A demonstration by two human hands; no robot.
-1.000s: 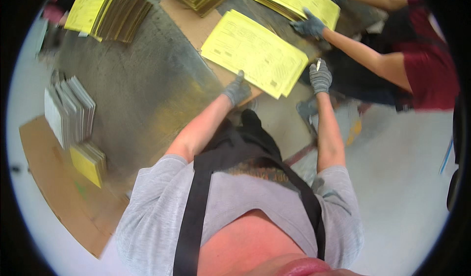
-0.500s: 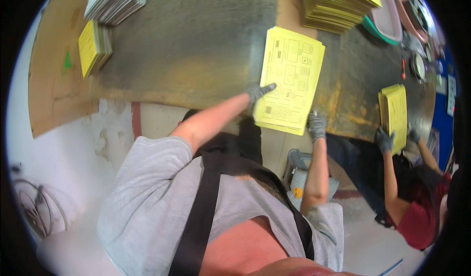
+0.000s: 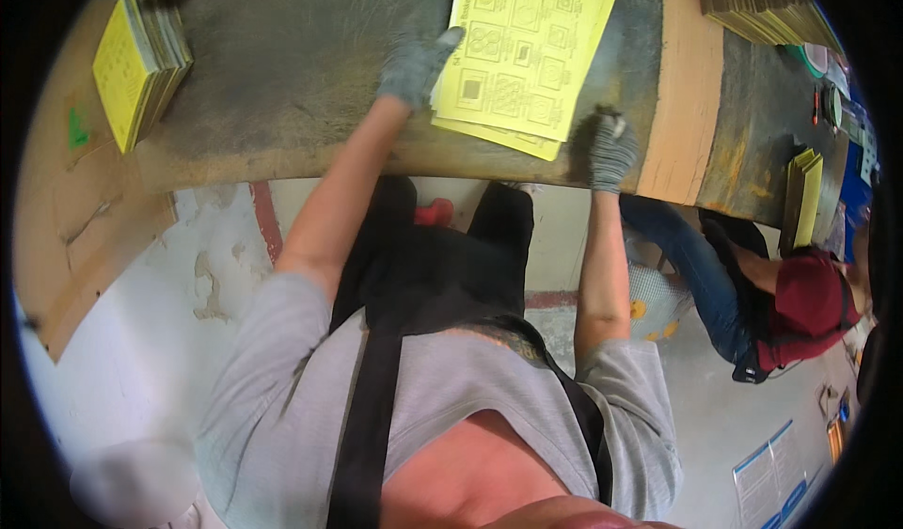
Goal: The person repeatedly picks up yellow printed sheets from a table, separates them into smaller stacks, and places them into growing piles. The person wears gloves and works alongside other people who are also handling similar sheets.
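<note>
Several yellow printed sheets (image 3: 522, 63) lie in a loose, slightly fanned stack on the dark worktable (image 3: 310, 68), slanted near its front edge. My left hand (image 3: 414, 70), in a grey knit glove, rests at their left edge with its thumb stretched toward the paper; the other fingers lie flat and somewhat blurred. Beyond their lower right corner is my right hand (image 3: 611, 153), in a striped grey glove. Its fingers are curled closed, apart from the sheets, and what they hold, if anything, is hidden.
A bundle of yellow-topped sheets (image 3: 132, 73) stands at the left, and a tall stack (image 3: 767, 7) at the far right. A tan strip (image 3: 682, 87) crosses the table. At right sits a co-worker in a red top (image 3: 809, 303), near another yellow bundle (image 3: 801, 195).
The view has shifted, and the sheets now appear higher up and farther from my body. My right hand has come away from their edge. The co-worker leans lower, hands out of sight.
</note>
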